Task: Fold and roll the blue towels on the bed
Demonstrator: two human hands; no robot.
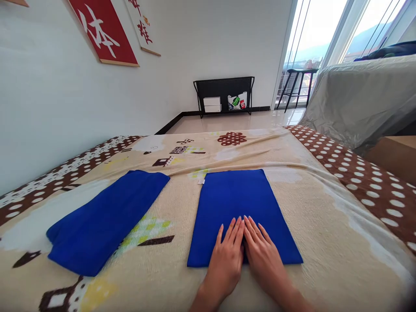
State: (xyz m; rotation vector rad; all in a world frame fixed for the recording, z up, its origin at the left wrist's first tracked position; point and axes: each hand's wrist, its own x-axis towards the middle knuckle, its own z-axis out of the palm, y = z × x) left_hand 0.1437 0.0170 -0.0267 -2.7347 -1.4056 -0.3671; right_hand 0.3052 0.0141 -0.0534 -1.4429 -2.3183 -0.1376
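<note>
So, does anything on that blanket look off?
The left blue cloth lies askew, its near end uneven where the edges don't line up, while the right blue cloth lies flat and neat. I see nothing spilled.

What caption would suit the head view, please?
Left hand and right hand resting on a blue cloth, another cloth alongside it.
</note>
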